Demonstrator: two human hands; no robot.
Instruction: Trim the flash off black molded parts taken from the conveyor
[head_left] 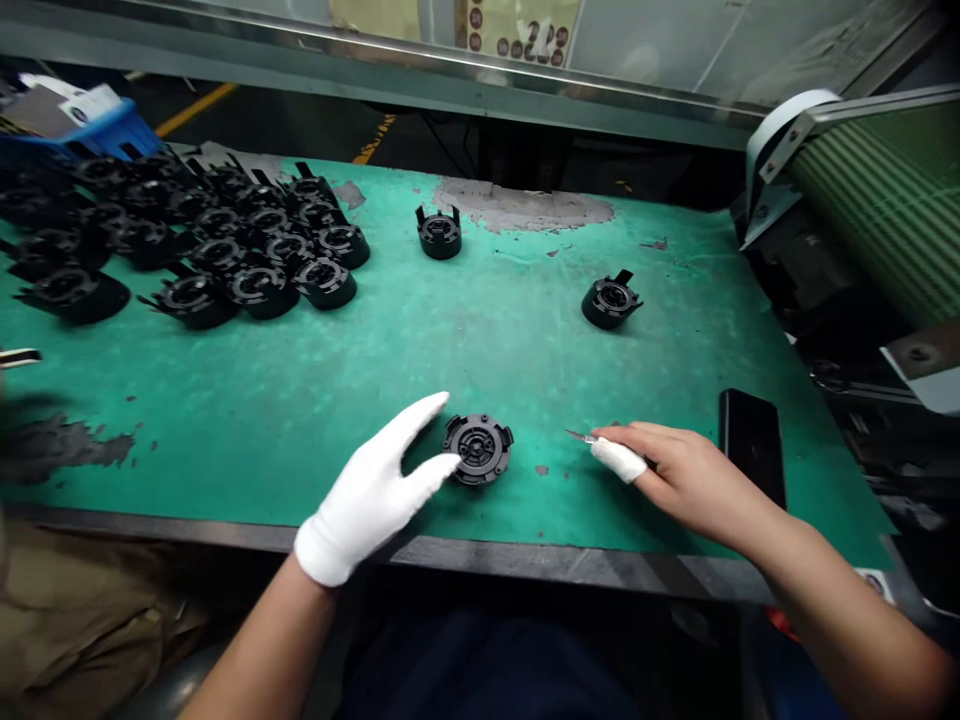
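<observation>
A round black plastic part with tabs and ribs on its face lies on the bench in front of me. My left hand, in a white glove, is just left of it, with thumb and fingers spread apart. The thumb tip overlaps the part's left edge; I cannot tell whether it presses on it. To the right, my right hand is closed on a small knife, its thin blade pointing left toward the part. White wrapping covers the right thumb, and the knife's handle is mostly hidden in the fingers.
Many black cylindrical housings crowd the left of the green bench. Two more housings stand farther back. A dark phone-like object lies at right, below a green conveyor belt. A blue bin is at far left.
</observation>
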